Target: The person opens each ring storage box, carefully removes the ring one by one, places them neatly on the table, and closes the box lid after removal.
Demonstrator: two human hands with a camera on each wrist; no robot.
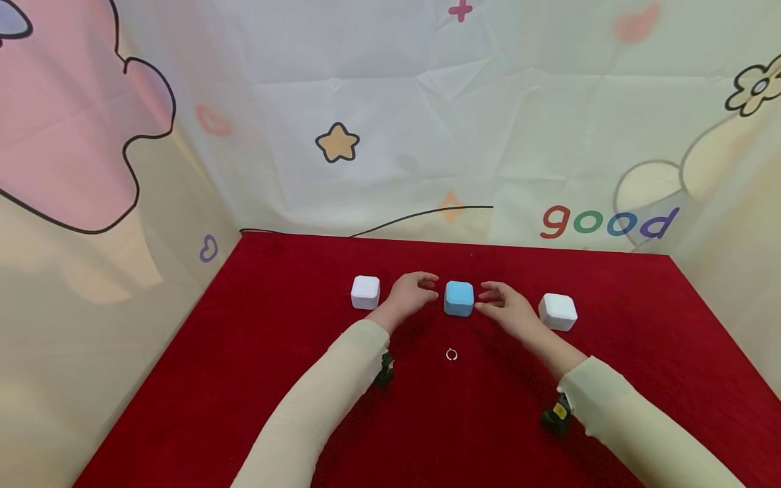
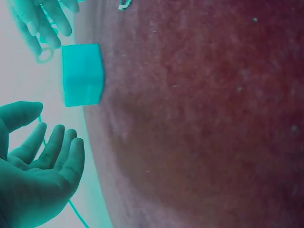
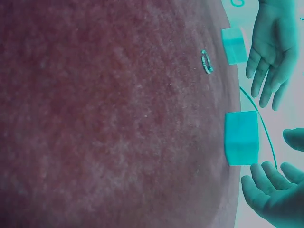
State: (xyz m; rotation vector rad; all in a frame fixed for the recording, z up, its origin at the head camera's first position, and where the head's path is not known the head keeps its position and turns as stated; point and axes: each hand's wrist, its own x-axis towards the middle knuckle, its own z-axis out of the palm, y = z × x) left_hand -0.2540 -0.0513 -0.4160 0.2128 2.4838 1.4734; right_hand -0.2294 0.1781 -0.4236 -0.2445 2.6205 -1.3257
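Note:
A small light-blue rounded box [image 1: 459, 298] sits on the red cloth between the two hands. To its left is the left hand [image 1: 410, 293], fingers loosely bent and apart from the box. The right hand [image 1: 509, 308] hovers at the box's right side, its fingertips close by; nothing is in its grasp. In the right wrist view, the fingers of the right hand [image 3: 278, 192] lie just below the box [image 3: 242, 138]. Nearer the person, a small silvery open ring [image 3: 205, 62] lies on the cloth, with a beaded-looking band.
One white box [image 1: 365, 292] stands left of the left hand, and another white box [image 1: 558, 311] stands beside the right wrist. Behind the red cloth [image 1: 464, 427] hangs a pale printed curtain [image 1: 403, 135], which also runs along both sides.

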